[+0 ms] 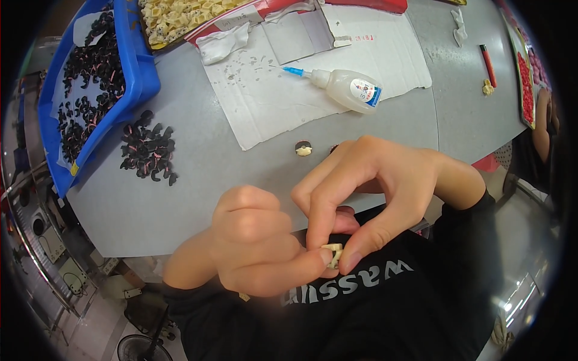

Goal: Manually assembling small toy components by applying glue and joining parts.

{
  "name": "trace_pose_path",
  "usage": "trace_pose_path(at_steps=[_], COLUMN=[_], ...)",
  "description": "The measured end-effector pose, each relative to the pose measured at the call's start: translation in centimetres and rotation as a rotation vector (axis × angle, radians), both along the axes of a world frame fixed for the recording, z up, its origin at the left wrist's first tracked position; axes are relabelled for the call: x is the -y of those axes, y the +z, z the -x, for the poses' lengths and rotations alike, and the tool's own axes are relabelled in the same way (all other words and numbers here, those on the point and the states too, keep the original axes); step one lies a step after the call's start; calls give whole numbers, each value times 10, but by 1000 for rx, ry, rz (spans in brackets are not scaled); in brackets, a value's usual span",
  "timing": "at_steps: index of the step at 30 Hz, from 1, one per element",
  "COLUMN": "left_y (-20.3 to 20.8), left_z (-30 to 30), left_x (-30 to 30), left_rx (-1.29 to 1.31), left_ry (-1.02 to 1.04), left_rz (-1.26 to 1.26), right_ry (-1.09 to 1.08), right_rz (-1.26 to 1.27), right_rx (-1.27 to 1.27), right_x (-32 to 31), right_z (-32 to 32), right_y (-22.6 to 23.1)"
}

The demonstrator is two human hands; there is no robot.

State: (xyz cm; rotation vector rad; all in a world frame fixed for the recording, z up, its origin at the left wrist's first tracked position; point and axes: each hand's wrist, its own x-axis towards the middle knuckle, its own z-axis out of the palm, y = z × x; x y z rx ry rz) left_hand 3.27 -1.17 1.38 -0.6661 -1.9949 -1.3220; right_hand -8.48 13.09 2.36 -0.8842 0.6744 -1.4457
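My left hand [253, 243] is curled into a fist, its thumb pressed against a small cream-coloured piece [335, 247] with dark spots. Between thumb and fingertips, my right hand [385, 186] pinches the same piece from the other side. Both hands meet in front of my chest, close to the table's near edge. A bit of cream [244, 296] peeks out under the left fist; what it belongs to is hidden. Just beyond my right hand lies a small black-and-cream piece [303, 148]. Another dark piece [334, 148] is mostly covered by the right knuckles.
Loose black pieces [147, 149] lie beside a blue tray [141, 78] filled with more. Cream pieces [174, 21] fill a box at the back. A glue bottle [355, 90] with a blue tip rests on white cardboard [259, 123]. A red marker [488, 65] lies at right, near another person's arm [542, 117].
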Motion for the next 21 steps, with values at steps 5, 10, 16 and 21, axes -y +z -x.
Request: trace_pose_path(at_steps=[5, 10, 16, 21], left_y=[-1, 1, 1, -2], left_z=[1, 2, 2, 3], left_x=[-1, -1, -7, -10], left_rx=[-12, -17, -25, -40], left_ry=[13, -1, 12, 8], left_rz=[-4, 14, -11, -50], right_ry=[-1, 10, 76, 98], right_rz=[-6, -24, -42, -44], right_rx=[25, 54, 115, 111], right_x=[0, -1, -1, -1], right_z=[0, -1, -2, -1], right_y=[0, 1, 1, 1])
